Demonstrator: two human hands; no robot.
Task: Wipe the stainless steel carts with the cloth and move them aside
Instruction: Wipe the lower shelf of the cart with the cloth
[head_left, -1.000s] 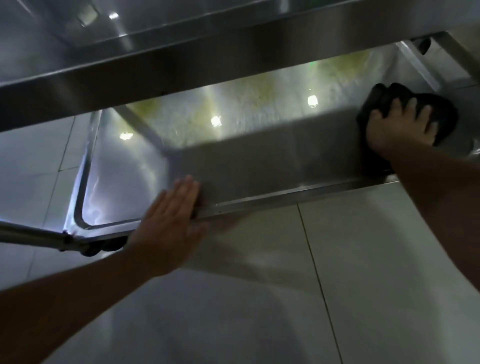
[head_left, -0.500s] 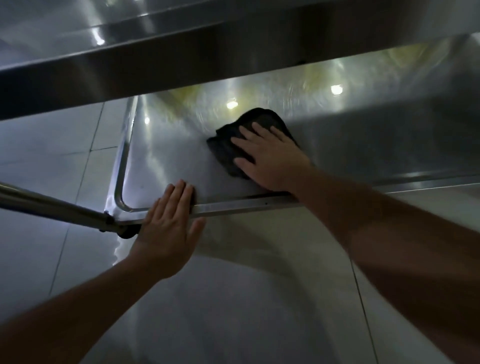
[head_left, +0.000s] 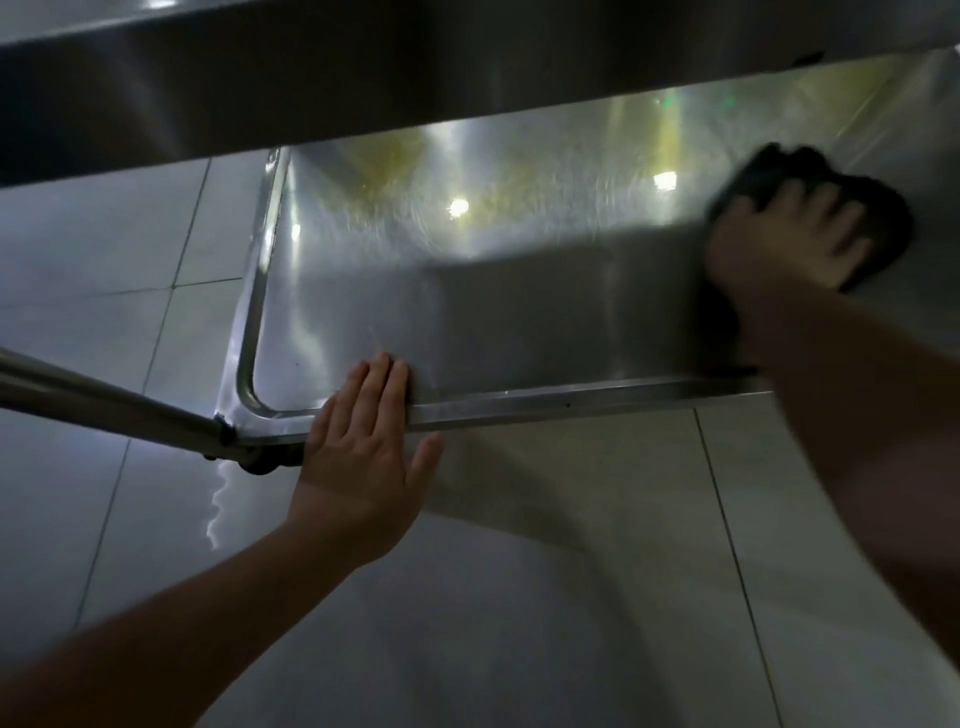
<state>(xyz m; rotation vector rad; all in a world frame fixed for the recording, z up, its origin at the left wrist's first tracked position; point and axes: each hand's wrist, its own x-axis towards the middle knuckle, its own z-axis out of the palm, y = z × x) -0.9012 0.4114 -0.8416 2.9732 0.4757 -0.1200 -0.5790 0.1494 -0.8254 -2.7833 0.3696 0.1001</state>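
A dim room with a floor of large pale grey tiles (head_left: 519, 597) is filling the lower part of the head view, its thin dark grout lines running away from the camera. Above the floor, a stainless steel cart (head_left: 519, 322) is standing with its lower shelf in plain sight, a shallow tray with a raised rim and a rounded near-left corner. The shelf is reflecting several bright ceiling lights and showing yellowish patches toward its far side. A dark cloth (head_left: 878, 218) is lying on the right part of this shelf, bunched and somewhat blurred. The right hand (head_left: 789, 244) is pressing down on the cloth, fingers spread and lying fairly flat over it, not curled around it. The left hand (head_left: 363, 457) is resting flat on the near rim of the shelf close to the left corner, fingers straight and together with their tips on the shelf surface, thumb out to the side, gripping nothing. Just left of that hand, a round steel leg (head_left: 104, 400) is meeting the corner, with a dark caster (head_left: 265, 465) beneath it. The cart's upper shelf (head_left: 363, 78) is spanning the top of the view as a broad brushed-steel band.
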